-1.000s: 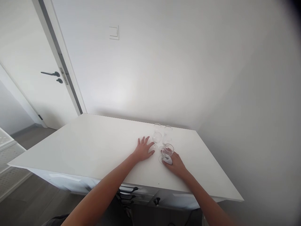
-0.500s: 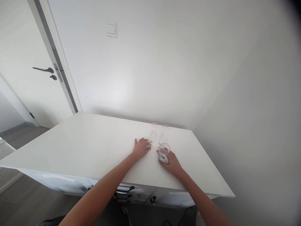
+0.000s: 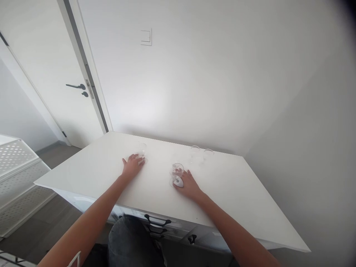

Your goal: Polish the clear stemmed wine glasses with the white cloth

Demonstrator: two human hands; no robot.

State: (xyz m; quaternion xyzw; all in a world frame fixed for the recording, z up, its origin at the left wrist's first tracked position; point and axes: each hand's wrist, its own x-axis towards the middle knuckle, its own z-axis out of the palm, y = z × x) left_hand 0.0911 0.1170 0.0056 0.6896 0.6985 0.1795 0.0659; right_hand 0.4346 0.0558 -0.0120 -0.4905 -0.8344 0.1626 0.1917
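Wineglass (image 3: 177, 171), clear, thin stem, round bowl, foot pinched by r. hand (image 3: 189, 185) fingers, l. hand (image 3: 132, 166) fingers flat, open, touching 2nd wineglass (image 3: 142, 148), smooth white worktop (image 3: 236, 193).

There are 4 clear stemmed wine glasses on 1 white flat-topped bench (image 3: 236, 193). 1 left glass (image 3: 142, 148) stands toward the far left and 1 middle glass (image 3: 177, 171) stands nearer. The other 2 are at the far right: the inner far glass (image 3: 195, 152) and the outer far glass (image 3: 208, 152). 2 bare hands are on the bench: 1 left hand (image 3: 132, 165) and 1 right hand (image 3: 188, 184). Beyond are 1 white door (image 3: 47, 66) with 1 dark lever handle (image 3: 75, 86), 1 white wall switch (image 3: 146, 37), and 1 white perforated rack (image 3: 16, 163) at the left.
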